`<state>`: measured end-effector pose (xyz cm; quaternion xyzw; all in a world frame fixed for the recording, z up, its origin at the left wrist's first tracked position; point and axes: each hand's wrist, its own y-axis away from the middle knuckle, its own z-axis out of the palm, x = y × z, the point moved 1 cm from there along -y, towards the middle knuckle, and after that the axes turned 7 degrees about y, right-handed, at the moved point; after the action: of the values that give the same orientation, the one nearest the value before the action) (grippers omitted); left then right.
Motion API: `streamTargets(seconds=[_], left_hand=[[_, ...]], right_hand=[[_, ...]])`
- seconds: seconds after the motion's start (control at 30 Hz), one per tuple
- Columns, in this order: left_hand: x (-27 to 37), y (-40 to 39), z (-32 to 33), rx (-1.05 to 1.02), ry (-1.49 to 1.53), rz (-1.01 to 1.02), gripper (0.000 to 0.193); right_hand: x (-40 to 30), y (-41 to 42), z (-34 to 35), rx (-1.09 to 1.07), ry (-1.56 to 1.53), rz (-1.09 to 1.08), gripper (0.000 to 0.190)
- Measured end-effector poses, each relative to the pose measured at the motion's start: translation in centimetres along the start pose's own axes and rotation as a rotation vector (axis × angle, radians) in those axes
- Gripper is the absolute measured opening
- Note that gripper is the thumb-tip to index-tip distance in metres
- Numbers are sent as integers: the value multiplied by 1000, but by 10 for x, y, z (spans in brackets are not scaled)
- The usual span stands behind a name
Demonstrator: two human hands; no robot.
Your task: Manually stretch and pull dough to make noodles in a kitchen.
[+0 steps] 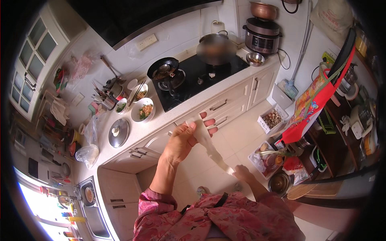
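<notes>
A long, flat, off-white strip (208,145), which looks like stretched dough, hangs between my two hands above the tiled floor. My left hand (182,139) pinches its upper end between thumb and fingers, with the other fingertips spread behind it. Lower and to the right, my right hand (243,174) grips the other end. The strip slants down from left to right, narrower toward the right. Beyond my hands is the black gas hob (193,87). On it are a black frying pan (150,64) with a ladle inside and a large pot (203,55) whose contents are blurred.
Left of the hob, a white bowl (140,119) of chopped food, smaller bowls and a metal lid (115,141) stand on the counter (137,135). A small steel bowl (255,62) sits right of the hob. Floor boxes (266,128) and shelves (327,150) line the right side.
</notes>
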<state>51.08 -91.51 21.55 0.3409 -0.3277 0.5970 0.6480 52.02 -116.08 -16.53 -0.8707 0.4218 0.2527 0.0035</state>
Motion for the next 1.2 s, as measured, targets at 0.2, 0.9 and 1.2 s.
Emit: streamTargets(seconds=[0.2, 0.9, 1.2], left_hand=[[-13, -2, 11, -45, 39, -137, 47], [-67, 19, -37, 199, -249, -119, 23], [-86, 32, -43, 325, -592, 156, 13]], right_hand=[[-110, -2, -199, 379, -930, -165, 36], [-179, -14, -259, 215, -1137, -295, 18], [-187, -9, -227, 263, -1210, -145, 12]])
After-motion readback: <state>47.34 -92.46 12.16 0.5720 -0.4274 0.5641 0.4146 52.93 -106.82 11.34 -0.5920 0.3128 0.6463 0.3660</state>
